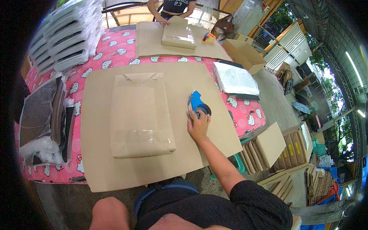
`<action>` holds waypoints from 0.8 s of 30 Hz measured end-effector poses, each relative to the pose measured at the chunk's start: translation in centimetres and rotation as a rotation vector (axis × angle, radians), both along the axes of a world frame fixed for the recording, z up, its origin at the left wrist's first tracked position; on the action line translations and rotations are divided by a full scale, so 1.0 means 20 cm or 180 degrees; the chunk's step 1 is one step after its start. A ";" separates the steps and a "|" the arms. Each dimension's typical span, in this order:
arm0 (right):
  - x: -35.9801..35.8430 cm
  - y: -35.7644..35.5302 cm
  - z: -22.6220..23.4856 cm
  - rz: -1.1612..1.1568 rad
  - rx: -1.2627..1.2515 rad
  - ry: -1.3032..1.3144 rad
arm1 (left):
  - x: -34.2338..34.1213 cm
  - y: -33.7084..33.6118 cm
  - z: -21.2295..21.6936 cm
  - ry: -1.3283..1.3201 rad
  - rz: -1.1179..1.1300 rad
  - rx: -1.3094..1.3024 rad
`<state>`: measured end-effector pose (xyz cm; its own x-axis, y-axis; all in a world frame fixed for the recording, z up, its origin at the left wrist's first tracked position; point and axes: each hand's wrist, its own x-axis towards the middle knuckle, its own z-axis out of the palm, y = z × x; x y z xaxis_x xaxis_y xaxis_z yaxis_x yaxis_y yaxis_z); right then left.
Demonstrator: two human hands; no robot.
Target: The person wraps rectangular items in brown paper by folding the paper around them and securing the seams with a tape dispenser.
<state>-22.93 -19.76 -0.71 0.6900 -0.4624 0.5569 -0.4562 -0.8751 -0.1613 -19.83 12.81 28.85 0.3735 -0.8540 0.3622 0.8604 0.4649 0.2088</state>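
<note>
My right hand (199, 126) grips a blue tape dispenser (197, 102) at its roll end, with the dispenser resting on a large brown paper sheet (207, 147). To the left of that hand, a flat rectangular parcel (141, 111) wrapped in brown paper lies on the same sheet. Clear tape shines across the parcel's near end, and folded paper flaps show at its far end. My left hand is out of the picture; only bare skin of a limb shows at the lower edge.
A pink patterned cloth (76, 130) covers the table. Plastic-wrapped stacks (65, 36) and dark wrapped panels (42, 115) occupy its left side; a white plastic-covered pack (236, 78) lies right. Across the table, a co-worker's hand (164, 20) touches another brown parcel (178, 36). Folded cartons (264, 147) stand at right.
</note>
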 end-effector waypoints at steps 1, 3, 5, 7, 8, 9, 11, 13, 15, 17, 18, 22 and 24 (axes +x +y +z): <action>0.00 0.00 0.00 0.0008 0.0032 0.0044 | 0.00 0.01 0.00 -0.0021 0.0012 0.0003; 0.01 0.02 0.04 -0.0112 0.0046 0.0161 | 0.01 0.01 0.00 -0.0046 0.0037 0.0009; 0.04 0.08 0.10 -0.0261 0.0048 0.0210 | 0.02 0.03 -0.01 -0.0064 0.0069 0.0030; 0.08 0.18 0.19 -0.0486 0.0018 0.0191 | 0.03 0.06 -0.01 -0.0082 0.0072 0.0021; 0.12 0.20 0.19 -0.0216 0.0111 0.0072 | 0.03 0.07 -0.01 -0.0091 0.0087 0.0020; 0.17 0.22 0.18 0.0039 0.0199 -0.0049 | 0.03 0.07 -0.01 -0.0100 0.0080 0.0013; 0.26 0.28 0.15 0.0397 0.0532 -0.0199 | 0.05 0.10 -0.01 -0.0104 0.0107 0.0007; 0.34 0.34 0.11 0.0594 0.1011 -0.0258 | 0.06 0.12 -0.01 -0.0109 0.0122 0.0017; 0.36 0.33 -0.03 0.0615 0.1501 -0.0358 | 0.07 0.14 -0.01 -0.0124 0.0122 0.0012; 0.38 0.34 -0.07 0.0668 0.2014 -0.0483 | 0.08 0.17 -0.01 -0.0142 0.0148 0.0028; 0.37 0.34 -0.07 0.0702 0.2288 -0.0558 | 0.08 0.18 -0.02 -0.0157 0.0156 0.0033; 0.37 0.33 -0.06 0.0723 0.2534 -0.0708 | 0.11 0.22 -0.03 -0.0183 0.0168 0.0058; 0.36 0.34 -0.06 0.0691 0.2598 -0.0693 | 0.12 0.24 -0.03 -0.0178 0.0155 0.0056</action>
<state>-15.66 -12.97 -1.83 0.7259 -0.6450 0.2388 -0.1787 -0.5122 -0.8401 -17.48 17.59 28.22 0.3944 -0.8417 0.3689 0.8236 0.5018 0.2644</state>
